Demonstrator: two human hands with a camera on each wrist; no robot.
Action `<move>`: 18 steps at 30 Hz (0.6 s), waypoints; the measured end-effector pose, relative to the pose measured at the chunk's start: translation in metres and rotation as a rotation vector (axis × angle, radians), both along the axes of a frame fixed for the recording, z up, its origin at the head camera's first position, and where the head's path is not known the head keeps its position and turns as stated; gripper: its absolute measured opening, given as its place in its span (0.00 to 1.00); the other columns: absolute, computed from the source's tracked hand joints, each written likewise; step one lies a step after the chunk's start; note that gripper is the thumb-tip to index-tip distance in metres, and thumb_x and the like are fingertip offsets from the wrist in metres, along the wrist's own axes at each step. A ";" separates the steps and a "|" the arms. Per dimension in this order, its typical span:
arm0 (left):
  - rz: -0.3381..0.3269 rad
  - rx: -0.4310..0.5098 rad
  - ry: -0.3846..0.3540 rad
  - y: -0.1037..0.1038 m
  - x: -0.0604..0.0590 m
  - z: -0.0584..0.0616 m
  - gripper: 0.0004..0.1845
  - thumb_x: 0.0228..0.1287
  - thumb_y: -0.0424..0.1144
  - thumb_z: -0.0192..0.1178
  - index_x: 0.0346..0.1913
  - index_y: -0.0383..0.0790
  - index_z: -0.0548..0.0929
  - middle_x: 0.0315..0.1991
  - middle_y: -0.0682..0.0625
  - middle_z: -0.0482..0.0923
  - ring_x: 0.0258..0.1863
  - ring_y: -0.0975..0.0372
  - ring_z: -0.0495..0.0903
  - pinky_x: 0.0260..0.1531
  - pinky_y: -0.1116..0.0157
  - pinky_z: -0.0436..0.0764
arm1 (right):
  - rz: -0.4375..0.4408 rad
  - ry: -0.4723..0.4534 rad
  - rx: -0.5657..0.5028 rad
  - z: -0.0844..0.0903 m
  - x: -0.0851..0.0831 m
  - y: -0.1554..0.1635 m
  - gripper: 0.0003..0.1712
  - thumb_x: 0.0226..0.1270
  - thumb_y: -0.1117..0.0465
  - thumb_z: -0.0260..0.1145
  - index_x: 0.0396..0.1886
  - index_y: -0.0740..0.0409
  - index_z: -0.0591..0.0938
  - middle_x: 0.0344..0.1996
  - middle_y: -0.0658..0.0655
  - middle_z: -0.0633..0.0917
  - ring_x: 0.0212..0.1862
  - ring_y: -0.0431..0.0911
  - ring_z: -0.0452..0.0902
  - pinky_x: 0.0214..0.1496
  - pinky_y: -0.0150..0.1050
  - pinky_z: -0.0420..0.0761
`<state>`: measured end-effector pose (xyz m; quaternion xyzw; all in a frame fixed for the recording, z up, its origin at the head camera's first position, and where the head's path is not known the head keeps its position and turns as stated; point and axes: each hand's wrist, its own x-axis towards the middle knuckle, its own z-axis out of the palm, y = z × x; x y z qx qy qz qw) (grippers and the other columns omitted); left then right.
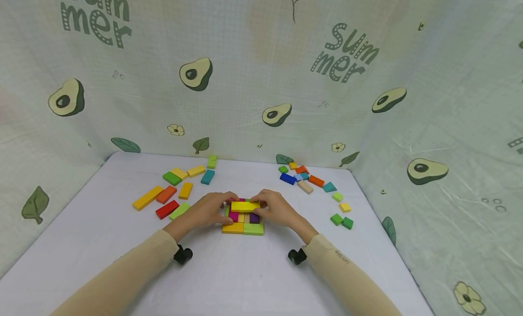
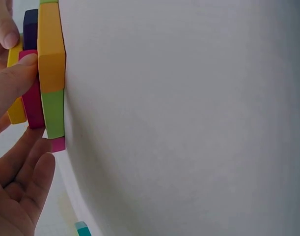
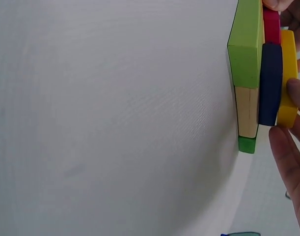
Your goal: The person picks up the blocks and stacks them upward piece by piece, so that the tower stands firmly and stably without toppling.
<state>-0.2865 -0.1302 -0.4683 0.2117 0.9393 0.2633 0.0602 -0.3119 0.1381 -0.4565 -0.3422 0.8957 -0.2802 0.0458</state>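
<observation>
Holding a yellow block (image 1: 245, 206) on top of the block stack (image 1: 243, 220) at table (image 1: 253, 279) centre: left hand (image 1: 210, 209) at 9 o'clock, right hand (image 1: 275, 208) at 3 o'clock, fingers pinching its ends.

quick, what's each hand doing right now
Left hand: fingers pinch the left end of the yellow block atop the block stack.
Right hand: pinches its right end.

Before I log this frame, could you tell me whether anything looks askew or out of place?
Nothing stands out: both hands hold a yellow block flat on top of the block stack, and loose blocks lie scattered on both sides of the table.
</observation>
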 end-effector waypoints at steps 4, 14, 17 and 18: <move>0.003 -0.004 -0.007 0.000 0.000 0.000 0.36 0.60 0.48 0.81 0.70 0.55 0.78 0.58 0.51 0.84 0.54 0.56 0.82 0.59 0.53 0.85 | 0.003 0.002 0.000 -0.001 -0.001 0.000 0.17 0.75 0.60 0.73 0.61 0.52 0.88 0.48 0.50 0.86 0.48 0.45 0.80 0.55 0.38 0.85; -0.008 0.004 0.009 -0.002 0.000 -0.001 0.36 0.60 0.48 0.81 0.70 0.55 0.78 0.58 0.52 0.84 0.56 0.56 0.81 0.60 0.52 0.84 | -0.003 0.010 -0.002 -0.002 0.001 0.000 0.20 0.76 0.56 0.72 0.64 0.51 0.86 0.52 0.50 0.86 0.51 0.44 0.81 0.56 0.38 0.86; -0.018 -0.001 0.015 -0.002 0.000 -0.001 0.36 0.60 0.48 0.80 0.70 0.55 0.78 0.58 0.52 0.84 0.55 0.57 0.81 0.59 0.53 0.84 | -0.015 0.012 -0.024 -0.001 0.005 0.004 0.20 0.76 0.57 0.71 0.64 0.51 0.85 0.55 0.52 0.86 0.52 0.47 0.82 0.57 0.43 0.87; -0.017 -0.002 0.014 -0.002 0.000 0.000 0.36 0.60 0.48 0.80 0.70 0.56 0.78 0.58 0.52 0.84 0.55 0.57 0.81 0.59 0.53 0.85 | -0.018 0.012 -0.030 -0.001 0.007 0.005 0.19 0.77 0.58 0.71 0.64 0.51 0.85 0.55 0.52 0.86 0.53 0.47 0.83 0.58 0.44 0.87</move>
